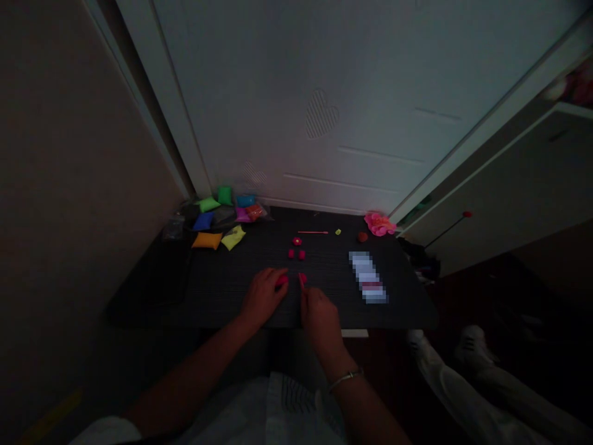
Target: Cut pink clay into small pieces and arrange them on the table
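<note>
My left hand [265, 295] rests on the dark tabletop, its thumb and fingers closed around a red lump of modelling clay [281, 281]. My right hand [320, 312] grips a thin pink clay tool [301, 282], tip pointing away from me. Right beside that tip lies another red clay piece [304, 278]; dim light hides whether they touch. Just beyond my hands sit two small red clay pieces [291, 254] side by side. Farther back is a red clay shape with a pale centre [297, 241]. Behind it lies a thin pink stick [312, 232].
Several colourful clay packets [207, 240] fill the table's back left. To the right are a blurred-out phone-like rectangle [367, 277], a pink flower [380, 224], a brownish-red lump [362, 237] and a tiny yellow-green piece [338, 232]. Another person's legs [445, 377] extend at lower right.
</note>
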Demonstrator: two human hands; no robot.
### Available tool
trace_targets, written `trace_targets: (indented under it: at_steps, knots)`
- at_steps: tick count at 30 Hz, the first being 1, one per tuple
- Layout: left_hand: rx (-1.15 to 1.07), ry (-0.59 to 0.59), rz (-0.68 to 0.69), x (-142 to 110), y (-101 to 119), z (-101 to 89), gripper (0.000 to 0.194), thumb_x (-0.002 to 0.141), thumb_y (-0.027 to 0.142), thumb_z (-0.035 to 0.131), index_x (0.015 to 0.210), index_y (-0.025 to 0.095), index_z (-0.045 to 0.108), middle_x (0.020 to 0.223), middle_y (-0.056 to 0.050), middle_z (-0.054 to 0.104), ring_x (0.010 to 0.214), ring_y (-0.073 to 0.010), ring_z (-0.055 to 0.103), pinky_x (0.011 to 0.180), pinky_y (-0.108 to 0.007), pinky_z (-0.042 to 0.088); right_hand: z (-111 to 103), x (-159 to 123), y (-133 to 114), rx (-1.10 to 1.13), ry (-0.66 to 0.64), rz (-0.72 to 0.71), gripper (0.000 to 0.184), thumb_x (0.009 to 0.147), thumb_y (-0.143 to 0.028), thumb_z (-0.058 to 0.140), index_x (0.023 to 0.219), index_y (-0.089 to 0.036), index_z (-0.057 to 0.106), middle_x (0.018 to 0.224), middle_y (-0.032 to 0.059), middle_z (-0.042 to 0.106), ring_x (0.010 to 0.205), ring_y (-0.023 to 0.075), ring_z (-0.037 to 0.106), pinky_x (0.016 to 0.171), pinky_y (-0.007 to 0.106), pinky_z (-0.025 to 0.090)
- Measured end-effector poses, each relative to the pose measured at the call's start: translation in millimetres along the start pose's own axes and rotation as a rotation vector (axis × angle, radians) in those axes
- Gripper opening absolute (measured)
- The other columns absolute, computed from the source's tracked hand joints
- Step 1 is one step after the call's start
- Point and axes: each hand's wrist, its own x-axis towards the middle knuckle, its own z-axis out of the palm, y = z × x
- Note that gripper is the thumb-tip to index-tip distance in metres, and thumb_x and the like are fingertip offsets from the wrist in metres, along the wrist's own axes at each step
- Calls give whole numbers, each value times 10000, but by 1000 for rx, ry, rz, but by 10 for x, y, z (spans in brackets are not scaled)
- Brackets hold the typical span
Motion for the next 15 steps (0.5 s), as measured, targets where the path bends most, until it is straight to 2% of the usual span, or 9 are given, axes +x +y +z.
trace_targets:
  at_steps: [5,9,12,15]
  knots:
    - [78,22,-17,-17,-3,-18,269,778,229,493,1020,211,610,902,-61,589,864,-210,546,796,-370,427,-96,26,119,52,146,47,181,873,-183,381,850,-148,556,795,56,621,711,133,596,604,214,411]
    - [61,107,-40,-9,61,-64,298,771,259,515,1055,228,599,1025,-78,573,974,-245,516,868,-432,386,-175,-2,183,62,232,15,202,877,-206,378,845,-137,565,765,58,614,704,142,588,604,224,416]
    - [-217,133,-75,46,192,-131,322,790,285,506,1103,234,564,1094,-69,555,1011,-211,514,895,-391,392,-186,-63,144,81,281,-81,240,892,-211,345,864,-138,572,739,56,604,674,128,575,591,214,413]
    - [-693,8,-304,124,351,-195,352,786,316,530,1118,198,538,1038,-74,601,913,-175,575,809,-341,461,-168,-124,83,50,304,-145,259,901,-220,334,879,-144,581,713,49,592,651,123,561,583,211,412]
